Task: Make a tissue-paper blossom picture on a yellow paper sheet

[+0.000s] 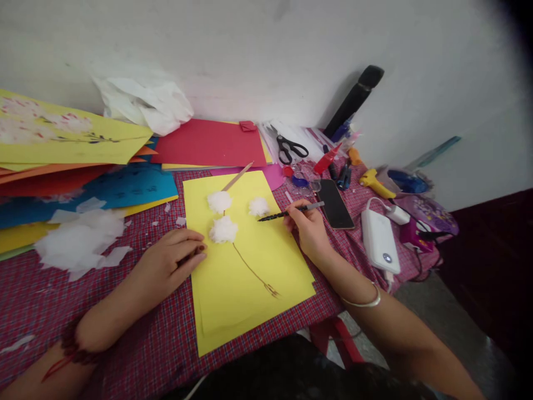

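Tablecloth: we see red-and-blue checked cloth (141,344) under everything; the clock below is read from the sheet's middle, twelve away from us.
Yellow sheet: it (233,311) lies flat between the two hands, a second yellow edge showing along it; this is the piece in hand.
Red paper: we find it (212,141) near twelve o'clock, beyond the sheet.
White paper heap: thin squares (81,241) sit at nine o'clock, past the left hand.
Left hand: at nine o'clock it (179,256) rests on the sheet's edge; the grip is open, fingers loosely bent.
Right hand: at two o'clock it (306,225) is closed around the pen.
Power bank: white, at three o'clock (380,239).
Phone: dark-screened, at two o'clock (335,204).
Scissors: black-handled, at one o'clock (290,149).
Pen: its tip (283,214) points to nine, just below the lone tuft; we cannot tell whether it touches paper.
Brown stem: it (250,266) runs toward five o'clock from the lower tuft, ending in short strokes.
White tufts: two stand near eleven, an upper tuft (219,201) and a lower tuft (224,229); a lone tuft (259,206) is near twelve.
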The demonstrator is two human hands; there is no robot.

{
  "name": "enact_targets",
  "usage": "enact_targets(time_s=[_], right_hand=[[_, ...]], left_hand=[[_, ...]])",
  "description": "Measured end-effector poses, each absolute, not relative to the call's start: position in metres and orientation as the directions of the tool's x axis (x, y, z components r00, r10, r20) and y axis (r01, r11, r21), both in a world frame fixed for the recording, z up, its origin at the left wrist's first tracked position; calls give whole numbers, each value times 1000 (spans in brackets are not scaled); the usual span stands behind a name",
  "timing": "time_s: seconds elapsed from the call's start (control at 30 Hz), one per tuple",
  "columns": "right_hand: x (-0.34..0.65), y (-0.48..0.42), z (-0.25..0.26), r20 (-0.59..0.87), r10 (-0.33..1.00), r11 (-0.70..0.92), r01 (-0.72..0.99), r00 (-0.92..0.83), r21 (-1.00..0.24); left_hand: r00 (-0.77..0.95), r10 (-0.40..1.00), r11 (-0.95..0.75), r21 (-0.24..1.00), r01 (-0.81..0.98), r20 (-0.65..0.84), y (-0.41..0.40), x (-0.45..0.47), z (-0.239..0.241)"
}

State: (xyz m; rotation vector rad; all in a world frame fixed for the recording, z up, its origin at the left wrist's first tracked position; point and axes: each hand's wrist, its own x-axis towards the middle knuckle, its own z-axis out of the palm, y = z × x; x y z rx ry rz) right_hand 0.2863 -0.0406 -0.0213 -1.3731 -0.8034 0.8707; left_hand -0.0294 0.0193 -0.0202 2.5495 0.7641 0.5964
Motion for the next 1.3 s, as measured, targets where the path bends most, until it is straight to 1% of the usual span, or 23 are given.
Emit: enact_targets(time_s=[0.27,0.5,0.7,0.9,1.0,1.3], right_hand=[[285,-40,-21,3,887,13,-19,462,-1000],[283,-42,-18,-4,898,-19,29,440,-999],[285,-44,-21,0,909,-10,20,418,-1000],[285,-45,-19,-4,880,2,-12,475,-1000],[284,-45,-19,-10,885,3,-28,465,-1000],[284,-45,-21,-7,904,-14,14,427,-1000]], left_hand=[[764,569,-787,470,399,304,21,-29,-23],[766,580,-773,484,410,276,20,-28,-19],[765,582,-771,487,411,276,19,-28,-19],[774,569,-783,472,405,279,20,-27,-20],[777,568,-783,470,408,272,21,-28,-21],[771,585,-769,476,427,254,19,-28,-19]])
